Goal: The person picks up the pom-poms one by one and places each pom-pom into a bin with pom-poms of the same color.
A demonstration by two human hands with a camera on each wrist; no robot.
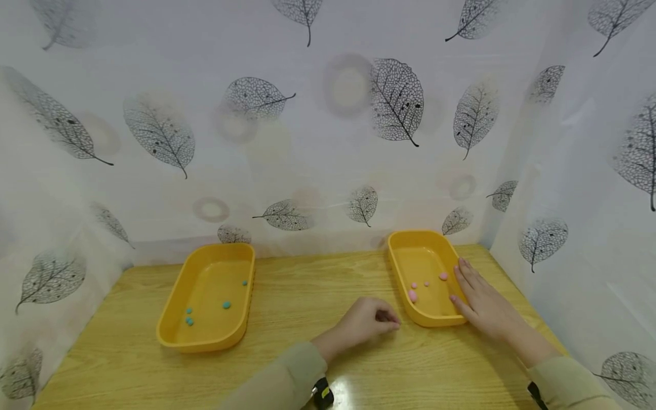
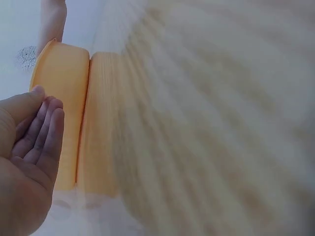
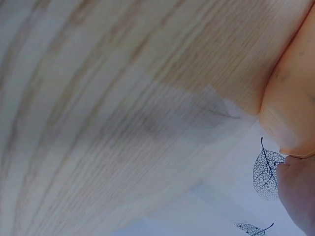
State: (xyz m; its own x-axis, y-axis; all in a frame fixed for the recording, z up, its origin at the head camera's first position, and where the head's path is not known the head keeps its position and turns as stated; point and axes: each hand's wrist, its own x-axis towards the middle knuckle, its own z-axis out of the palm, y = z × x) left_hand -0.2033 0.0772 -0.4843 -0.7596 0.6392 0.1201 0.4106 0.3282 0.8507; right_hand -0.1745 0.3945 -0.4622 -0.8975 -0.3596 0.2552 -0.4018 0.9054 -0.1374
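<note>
In the head view, my left hand (image 1: 361,323) hovers just left of the right-hand yellow tray (image 1: 422,322). Its thumb and fingertips come close together; whether a tiny piece sits between them cannot be made out. The left wrist view shows the same hand (image 2: 32,152) with its fingers bent toward the thumb, beside the tray's outer wall (image 2: 69,73). My right hand (image 1: 484,304) rests on that tray's right rim with extended fingers, the thumb reaching over the inside. Several small pink balls (image 1: 413,296) of differing sizes lie in this tray.
A second yellow tray (image 1: 205,344) stands on the left of the wooden table (image 1: 307,285), holding several small teal balls (image 1: 226,305). White leaf-print sheeting (image 1: 318,159) rises behind the table and along both sides.
</note>
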